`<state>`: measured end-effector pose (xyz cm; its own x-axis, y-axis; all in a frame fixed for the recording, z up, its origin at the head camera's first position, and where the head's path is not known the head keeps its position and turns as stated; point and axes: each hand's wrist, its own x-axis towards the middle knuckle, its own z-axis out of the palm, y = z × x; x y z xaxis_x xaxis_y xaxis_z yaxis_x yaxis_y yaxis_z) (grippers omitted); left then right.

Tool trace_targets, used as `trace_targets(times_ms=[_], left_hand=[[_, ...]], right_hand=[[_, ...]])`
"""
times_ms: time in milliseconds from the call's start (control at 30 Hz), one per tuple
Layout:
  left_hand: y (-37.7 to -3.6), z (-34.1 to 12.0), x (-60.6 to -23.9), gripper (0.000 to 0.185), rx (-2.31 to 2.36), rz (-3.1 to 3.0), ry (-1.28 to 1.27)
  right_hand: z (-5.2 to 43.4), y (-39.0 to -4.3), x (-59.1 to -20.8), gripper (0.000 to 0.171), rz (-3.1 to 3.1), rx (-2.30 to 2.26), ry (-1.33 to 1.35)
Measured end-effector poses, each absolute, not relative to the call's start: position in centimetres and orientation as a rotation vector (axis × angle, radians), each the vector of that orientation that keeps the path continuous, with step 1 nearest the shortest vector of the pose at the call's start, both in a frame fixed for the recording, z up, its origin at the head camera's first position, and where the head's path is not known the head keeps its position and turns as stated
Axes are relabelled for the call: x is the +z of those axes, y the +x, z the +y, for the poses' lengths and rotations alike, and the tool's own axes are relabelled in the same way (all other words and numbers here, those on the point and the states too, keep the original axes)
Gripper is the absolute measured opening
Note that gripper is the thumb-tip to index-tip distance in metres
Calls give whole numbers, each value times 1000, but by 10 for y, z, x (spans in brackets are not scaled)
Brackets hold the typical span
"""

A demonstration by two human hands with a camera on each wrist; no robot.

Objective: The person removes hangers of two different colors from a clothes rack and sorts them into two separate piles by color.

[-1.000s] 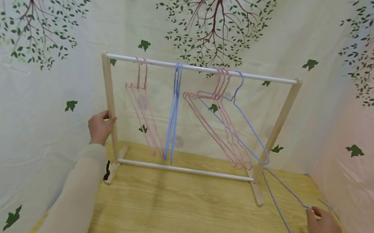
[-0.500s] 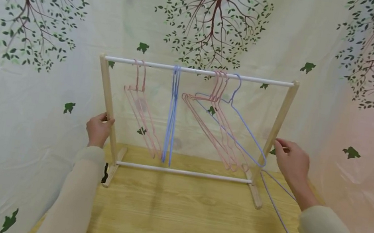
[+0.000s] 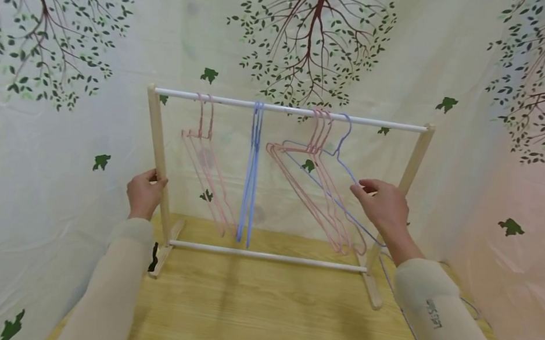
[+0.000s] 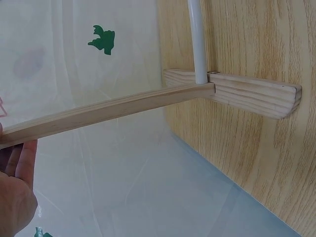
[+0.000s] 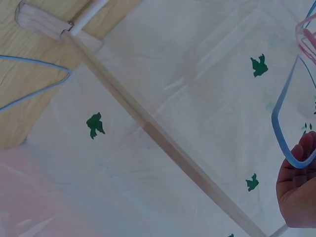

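Fingers of my left hand [image 3: 144, 193] curl round the rack's left post [image 3: 160, 159]. My right hand [image 3: 382, 205] is raised before the rack, pinching the blue hanger [image 3: 344, 163] on the top rail [image 3: 292, 110]. Room is tight: curtain behind, pink hangers [image 3: 316, 194] just left. The right wrist view shows another blue hanger [image 5: 34, 91] on the bench [image 3: 270, 328].

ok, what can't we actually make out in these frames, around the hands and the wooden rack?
- Head view: whether the right hand pinches the hanging blue wire hanger or only touches it; the fingers hide the contact.
- Right wrist view: that hand is cut off by the frame edge.
- Left wrist view: the left hand is mostly out of frame, so its hold on the wooden rack's post barely shows.
- Head view: the second blue wire hanger on the table is partly hidden by the right sleeve.
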<state>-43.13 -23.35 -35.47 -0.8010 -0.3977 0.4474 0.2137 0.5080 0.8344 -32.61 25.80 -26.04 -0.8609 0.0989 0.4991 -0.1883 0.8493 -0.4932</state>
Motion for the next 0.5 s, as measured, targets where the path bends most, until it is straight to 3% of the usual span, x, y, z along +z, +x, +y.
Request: trace_targets(times_ms=[500], left_hand=[[-430,-234,-355,31,-1307,-2137,150]], right_hand=[[259,-336,-273,34,-2380,835,96]])
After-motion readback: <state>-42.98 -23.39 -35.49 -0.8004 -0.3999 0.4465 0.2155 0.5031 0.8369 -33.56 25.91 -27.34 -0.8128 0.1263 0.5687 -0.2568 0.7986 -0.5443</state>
